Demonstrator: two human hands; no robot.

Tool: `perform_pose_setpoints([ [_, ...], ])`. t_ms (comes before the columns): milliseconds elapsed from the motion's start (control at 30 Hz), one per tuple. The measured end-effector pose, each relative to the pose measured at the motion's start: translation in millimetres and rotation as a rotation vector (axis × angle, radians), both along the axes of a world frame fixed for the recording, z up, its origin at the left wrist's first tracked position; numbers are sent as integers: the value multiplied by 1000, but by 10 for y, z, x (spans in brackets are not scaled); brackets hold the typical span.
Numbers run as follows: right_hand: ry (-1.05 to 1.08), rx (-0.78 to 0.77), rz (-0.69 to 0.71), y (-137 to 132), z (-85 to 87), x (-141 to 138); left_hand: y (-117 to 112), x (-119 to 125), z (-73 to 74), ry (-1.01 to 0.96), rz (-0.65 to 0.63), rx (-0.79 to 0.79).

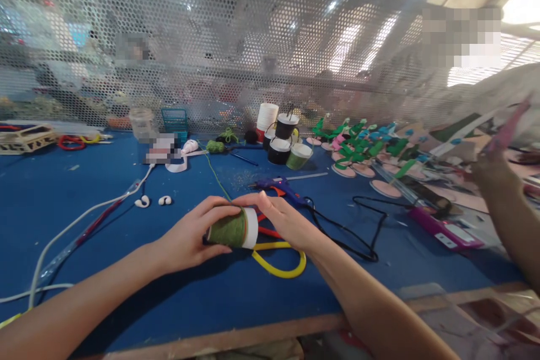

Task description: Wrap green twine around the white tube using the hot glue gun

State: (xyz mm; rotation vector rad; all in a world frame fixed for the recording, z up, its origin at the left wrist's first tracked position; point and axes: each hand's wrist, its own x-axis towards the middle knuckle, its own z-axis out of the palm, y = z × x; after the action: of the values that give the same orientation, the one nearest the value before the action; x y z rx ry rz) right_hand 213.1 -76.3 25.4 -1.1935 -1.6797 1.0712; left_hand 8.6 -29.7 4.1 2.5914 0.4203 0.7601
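Note:
A paper cup [228,228] wrapped in green yarn lies on its side just above the table, its white rim facing right. My left hand [192,233] grips it, thumb below and fingers over the top. My right hand [280,215] reaches over from the right with its fingers stretched out; the fingertips touch the cup's upper edge near my left fingers, and some are hidden. A thin green yarn strand [216,175] runs from the cup back to a green yarn ball [215,147]. Scissors with a yellow handle [280,270] and a red one lie beneath my right hand.
A blue glue gun [280,187] with a black cord lies behind my hands. Several yarn-wrapped cups [279,151] stand at the back. Green craft pieces on pink discs [343,170] crowd the right, where another person's arm [502,202] reaches in. A white cable [84,214] crosses the left.

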Motion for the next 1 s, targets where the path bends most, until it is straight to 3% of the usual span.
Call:
perform_pose_setpoints([
  [233, 178, -53, 20, 37, -47, 10, -34, 1, 26, 24, 0, -52],
  [333, 138, -25, -4, 34, -31, 14, -24, 0, 27, 18, -1, -59],
  [533, 59, -49, 118, 9, 20, 22, -24, -5, 28, 20, -15, -63],
  [1000, 274, -62, 55, 57, -60, -29, -28, 10, -13, 37, 29, -61],
])
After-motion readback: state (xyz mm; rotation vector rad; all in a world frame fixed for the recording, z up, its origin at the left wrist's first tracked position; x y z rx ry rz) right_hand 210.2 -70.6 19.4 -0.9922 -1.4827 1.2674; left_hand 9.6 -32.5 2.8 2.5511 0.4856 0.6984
